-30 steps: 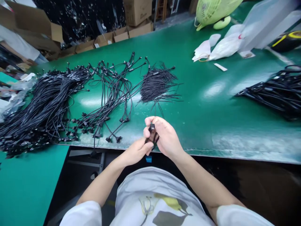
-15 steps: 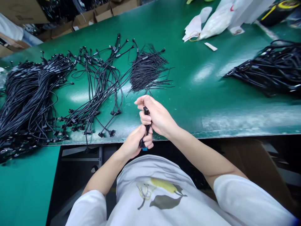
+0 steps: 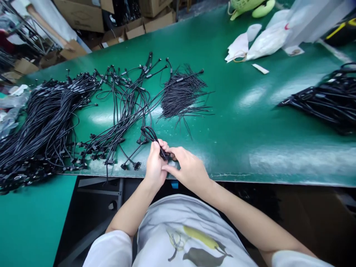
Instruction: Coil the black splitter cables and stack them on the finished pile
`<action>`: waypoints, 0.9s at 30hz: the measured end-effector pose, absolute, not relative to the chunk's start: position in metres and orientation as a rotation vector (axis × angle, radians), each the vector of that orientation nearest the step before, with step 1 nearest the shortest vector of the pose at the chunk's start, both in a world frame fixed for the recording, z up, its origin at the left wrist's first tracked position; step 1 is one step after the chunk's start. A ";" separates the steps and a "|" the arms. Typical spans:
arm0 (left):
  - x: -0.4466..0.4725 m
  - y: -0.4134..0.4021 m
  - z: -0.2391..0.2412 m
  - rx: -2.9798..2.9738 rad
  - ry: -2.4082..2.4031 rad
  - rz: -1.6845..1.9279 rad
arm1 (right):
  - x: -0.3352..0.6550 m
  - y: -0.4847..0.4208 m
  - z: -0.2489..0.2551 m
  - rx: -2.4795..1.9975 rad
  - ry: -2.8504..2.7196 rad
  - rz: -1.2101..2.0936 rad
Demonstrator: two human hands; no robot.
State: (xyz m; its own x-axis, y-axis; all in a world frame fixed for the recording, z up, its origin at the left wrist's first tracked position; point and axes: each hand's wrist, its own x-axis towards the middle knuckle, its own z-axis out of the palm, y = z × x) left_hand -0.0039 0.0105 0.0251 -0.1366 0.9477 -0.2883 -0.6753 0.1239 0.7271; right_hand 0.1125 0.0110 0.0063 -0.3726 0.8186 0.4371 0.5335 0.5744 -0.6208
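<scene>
A folded black cable [image 3: 149, 132] is gripped in my left hand [image 3: 155, 168], its loops sticking out up and to the left past the thumb. At the lower end of that bundle, my right hand [image 3: 190, 168] has its thumb and fingers closed around the cable near the left fingertips. What exactly sits between the right fingertips is partly hidden. Just beyond my hands lies a heap of short thin black strands [image 3: 180, 92], like twist ties. Left of it, loose black cables [image 3: 129, 107] with connectors spread over the green table [image 3: 236, 144].
A big pile of black cables [image 3: 52, 111] covers the table's left side. More bundled cables [image 3: 319, 102] lie at the right. White wrapping [image 3: 267, 42] and a light green basket-like object [image 3: 246, 7] are at the back. Cardboard boxes [image 3: 158, 24] and another person's arm [image 3: 50, 27] show beyond.
The bundle has turned in my hands, so its loops now point up and to the left. My right hand has moved down from above the left hand to its right side.
</scene>
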 end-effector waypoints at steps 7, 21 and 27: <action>-0.007 0.013 0.018 0.247 0.969 1.430 | 0.097 0.010 -0.002 -0.996 -2.236 0.047; -0.026 -0.016 0.018 0.992 0.958 0.769 | 0.151 0.054 0.037 -0.379 -2.697 -0.003; -0.037 -0.020 0.029 1.432 0.987 0.456 | 0.164 0.038 0.031 -0.311 -2.763 -0.153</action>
